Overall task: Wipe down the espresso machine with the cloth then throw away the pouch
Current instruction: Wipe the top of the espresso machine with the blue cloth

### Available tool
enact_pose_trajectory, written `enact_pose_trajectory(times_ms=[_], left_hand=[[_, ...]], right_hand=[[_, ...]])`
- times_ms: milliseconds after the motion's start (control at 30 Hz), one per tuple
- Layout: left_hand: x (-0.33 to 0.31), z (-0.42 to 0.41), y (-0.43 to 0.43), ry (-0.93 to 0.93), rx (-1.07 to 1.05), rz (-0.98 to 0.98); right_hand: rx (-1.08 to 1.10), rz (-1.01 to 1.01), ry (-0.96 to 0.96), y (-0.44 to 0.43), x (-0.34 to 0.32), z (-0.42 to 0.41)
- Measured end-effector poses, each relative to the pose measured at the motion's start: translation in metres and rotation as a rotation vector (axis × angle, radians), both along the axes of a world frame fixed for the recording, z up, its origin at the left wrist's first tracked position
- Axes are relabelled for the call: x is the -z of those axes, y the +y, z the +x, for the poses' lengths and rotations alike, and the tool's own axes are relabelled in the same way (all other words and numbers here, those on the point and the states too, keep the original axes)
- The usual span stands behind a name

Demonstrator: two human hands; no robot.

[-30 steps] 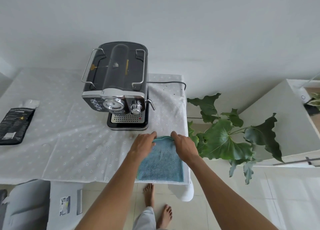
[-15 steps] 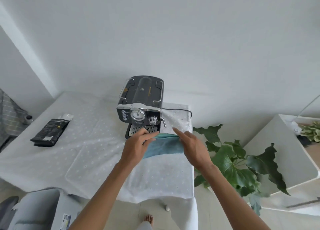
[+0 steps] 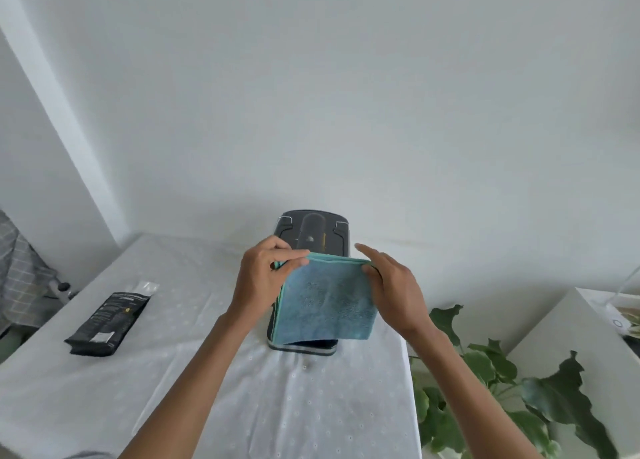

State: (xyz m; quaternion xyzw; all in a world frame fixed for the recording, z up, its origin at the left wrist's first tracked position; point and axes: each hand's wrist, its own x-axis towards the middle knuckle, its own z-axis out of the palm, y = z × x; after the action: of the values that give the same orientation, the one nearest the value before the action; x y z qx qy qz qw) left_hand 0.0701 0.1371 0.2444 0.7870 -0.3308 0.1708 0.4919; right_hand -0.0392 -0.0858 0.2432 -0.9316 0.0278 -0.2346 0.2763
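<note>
A folded blue-green cloth hangs in the air in front of the black espresso machine, hiding the machine's front; only its dark top and the base edge show. My left hand pinches the cloth's upper left corner. My right hand pinches the upper right corner, with the index finger stretched out. A black pouch with a torn silver top lies flat on the table, well to the left of both hands.
A white dotted cloth covers the table, which stands against a white wall. A big-leaved green plant and a white cabinet stand to the right of the table. Grey checked fabric is at the far left.
Both hands have lifted the cloth off the table and now hold it up in front of the machine. The view has tilted upward.
</note>
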Motion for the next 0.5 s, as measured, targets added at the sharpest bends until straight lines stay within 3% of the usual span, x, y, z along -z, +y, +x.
enact_pose_trajectory(times_ms=[233, 500], left_hand=[[-0.015, 0.104, 0.0, 0.072, 0.05, 0.062], [0.003, 0.21, -0.038, 0.172, 0.08, 0.13]], right_hand=[[0.044, 0.001, 0.06, 0.002, -0.029, 0.092], [0.177, 0.053, 0.192, -0.024, -0.017, 0.195]])
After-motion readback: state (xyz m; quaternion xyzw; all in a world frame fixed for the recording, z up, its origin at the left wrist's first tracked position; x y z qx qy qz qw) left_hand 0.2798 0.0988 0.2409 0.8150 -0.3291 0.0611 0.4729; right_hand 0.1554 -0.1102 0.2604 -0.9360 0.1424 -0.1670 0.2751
